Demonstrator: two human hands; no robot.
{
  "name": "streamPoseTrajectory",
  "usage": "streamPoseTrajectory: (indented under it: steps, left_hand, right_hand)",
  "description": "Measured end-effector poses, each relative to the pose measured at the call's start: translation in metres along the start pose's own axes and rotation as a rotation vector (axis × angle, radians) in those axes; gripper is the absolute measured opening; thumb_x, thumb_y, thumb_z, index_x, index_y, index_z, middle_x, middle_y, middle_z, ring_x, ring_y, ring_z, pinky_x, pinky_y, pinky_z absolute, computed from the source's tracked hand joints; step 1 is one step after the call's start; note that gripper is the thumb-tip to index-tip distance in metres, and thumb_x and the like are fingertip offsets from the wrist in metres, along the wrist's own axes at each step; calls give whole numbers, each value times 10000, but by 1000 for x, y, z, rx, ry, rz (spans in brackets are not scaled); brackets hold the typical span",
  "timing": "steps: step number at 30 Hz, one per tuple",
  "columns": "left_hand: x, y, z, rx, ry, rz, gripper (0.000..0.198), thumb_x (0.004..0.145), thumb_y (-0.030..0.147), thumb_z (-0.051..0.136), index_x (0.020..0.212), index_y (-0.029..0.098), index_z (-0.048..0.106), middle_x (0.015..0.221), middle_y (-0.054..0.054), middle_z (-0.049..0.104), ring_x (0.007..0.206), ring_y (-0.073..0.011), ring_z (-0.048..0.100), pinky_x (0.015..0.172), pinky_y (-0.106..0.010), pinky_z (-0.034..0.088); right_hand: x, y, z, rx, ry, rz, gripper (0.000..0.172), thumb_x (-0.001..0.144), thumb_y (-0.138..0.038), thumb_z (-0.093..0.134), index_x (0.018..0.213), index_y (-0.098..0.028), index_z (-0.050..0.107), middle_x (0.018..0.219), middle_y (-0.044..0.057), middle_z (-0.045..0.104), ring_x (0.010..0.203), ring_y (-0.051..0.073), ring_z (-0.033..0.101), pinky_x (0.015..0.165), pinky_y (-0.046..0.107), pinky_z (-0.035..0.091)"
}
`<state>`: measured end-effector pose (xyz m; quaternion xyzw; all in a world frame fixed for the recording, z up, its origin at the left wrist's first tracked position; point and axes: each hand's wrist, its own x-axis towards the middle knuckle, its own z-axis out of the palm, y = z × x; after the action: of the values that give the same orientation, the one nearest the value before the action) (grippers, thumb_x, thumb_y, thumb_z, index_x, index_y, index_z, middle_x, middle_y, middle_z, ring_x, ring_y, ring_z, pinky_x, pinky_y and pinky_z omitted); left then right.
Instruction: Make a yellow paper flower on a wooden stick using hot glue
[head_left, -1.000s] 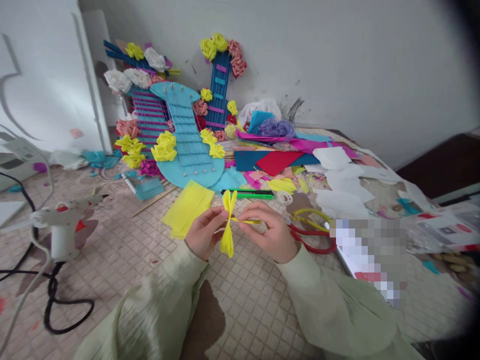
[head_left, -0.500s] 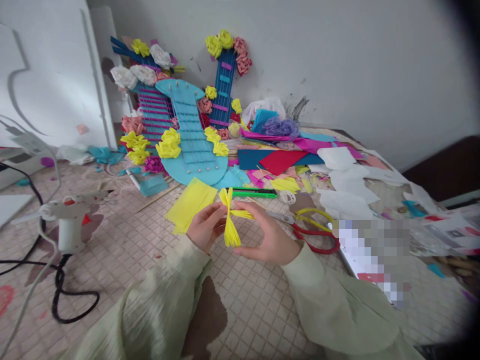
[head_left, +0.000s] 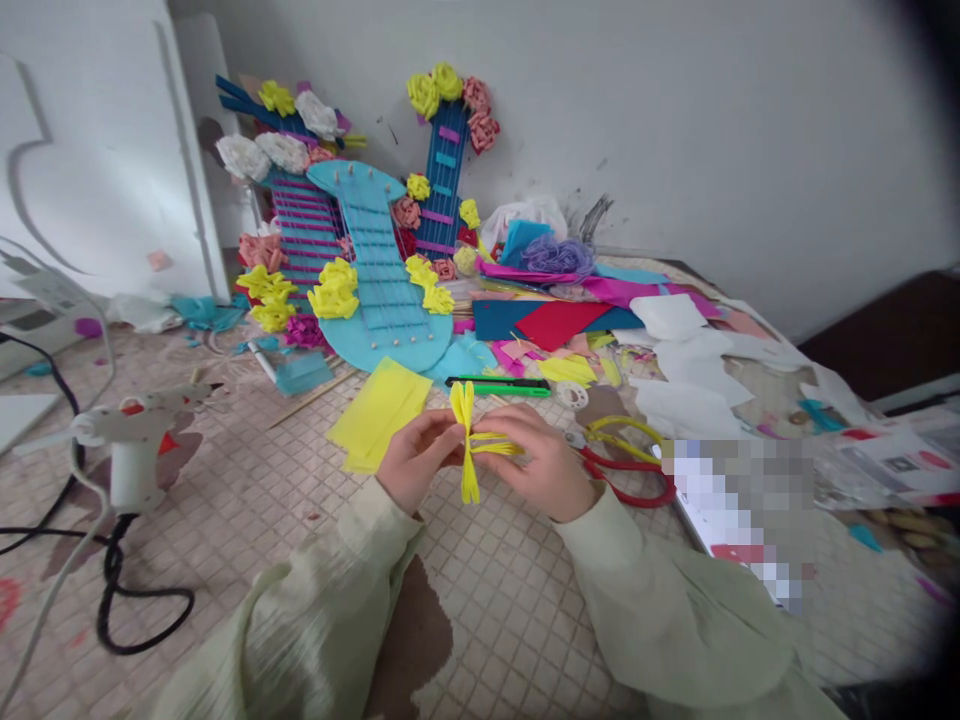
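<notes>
Between both hands is a pleated yellow paper bow (head_left: 469,482), pinched narrow at its middle, with folded ends fanned out above, below and to the right. My left hand (head_left: 409,456) grips it near the middle, thumb against the folds. My right hand (head_left: 546,472) curls around the strips that point right, its thumb and fingertips on them. Some of its fingers are partly hidden. Just left of the bow, flat yellow paper sheets (head_left: 379,412) lie on the table. A green and black utility knife (head_left: 502,387) rests behind the hands.
A white glue gun (head_left: 139,440) with a black cord stands at left. Scissors with red and yellow handles (head_left: 630,490) and a blurred phone (head_left: 731,530) lie at right. Flower-decorated paper guitars (head_left: 386,300) lean at the back, beside coloured paper (head_left: 562,325) and purple yarn (head_left: 559,255).
The bow has turned and now looks narrower, slightly further right. My right hand's fingers have closed in from a wider spread around its right-hand strips.
</notes>
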<state>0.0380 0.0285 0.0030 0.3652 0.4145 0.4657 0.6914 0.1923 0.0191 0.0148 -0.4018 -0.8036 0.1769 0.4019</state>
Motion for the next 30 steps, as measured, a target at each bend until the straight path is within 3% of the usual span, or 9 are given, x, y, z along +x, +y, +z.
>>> streamPoseTrajectory:
  steps: [7, 14, 22, 30]
  left_hand:
    - [-4, 2, 2, 172, -60, 59, 296, 662, 306, 603, 896, 148, 514, 800, -28, 556, 636, -108, 551, 605, -256, 457]
    - [-11, 11, 3, 553, -161, 255, 573, 549, 251, 696, 1059, 223, 438, 1004, -71, 511, 812, -169, 537, 687, -312, 447]
    - [-9, 7, -4, 788, -211, 459, 469, 663, 199, 585, 1098, 216, 412, 1044, -75, 524, 852, -161, 537, 699, -311, 464]
    - [-6, 13, -6, 843, -239, 544, 379, 653, 261, 623, 997, 180, 489, 948, -70, 562, 788, -149, 554, 657, -293, 488]
  right_hand:
    - [0, 6, -1, 12, 64, -21, 93, 731, -210, 567, 810, -210, 616, 808, 40, 640, 794, 173, 563, 760, 355, 441]
    - [0, 10, -7, 75, 194, 119, 66, 693, -218, 611, 752, -209, 637, 759, 31, 653, 742, 157, 589, 699, 299, 472]
    - [1, 13, -8, 63, 240, 162, 68, 666, -205, 631, 732, -194, 645, 745, 23, 661, 739, 145, 599, 698, 272, 479]
    - [2, 14, -11, 84, 231, 248, 78, 656, -223, 634, 723, -188, 652, 744, 25, 673, 720, 150, 611, 682, 277, 489]
